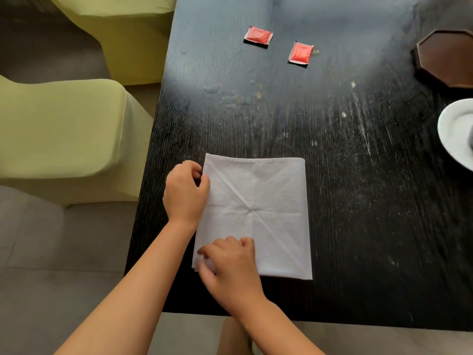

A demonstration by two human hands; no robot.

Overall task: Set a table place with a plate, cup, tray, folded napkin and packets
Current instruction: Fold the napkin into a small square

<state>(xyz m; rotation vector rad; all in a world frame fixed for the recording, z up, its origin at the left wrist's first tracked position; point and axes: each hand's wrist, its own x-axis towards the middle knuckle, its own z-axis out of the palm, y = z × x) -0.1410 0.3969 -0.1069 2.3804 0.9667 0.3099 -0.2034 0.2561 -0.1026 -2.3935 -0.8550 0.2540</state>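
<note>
Nearest the camera, the right hand (230, 262) pinches the near-left corner of a white folded napkin (263, 208) lying flat by the near-left edge of a scuffed black wood-grain table (345, 175), while the left hand (185, 190) has its fingers curled onto the napkin's left edge further up. Farther out sit two red packets (258, 37) (301, 53), apart from each other, with a dark octagonal tray (446, 58) and a white plate (454, 131) cut off at the right edge. Left of the table are yellow-green covered chairs (64, 134) on a beige floor (76, 265).
</note>
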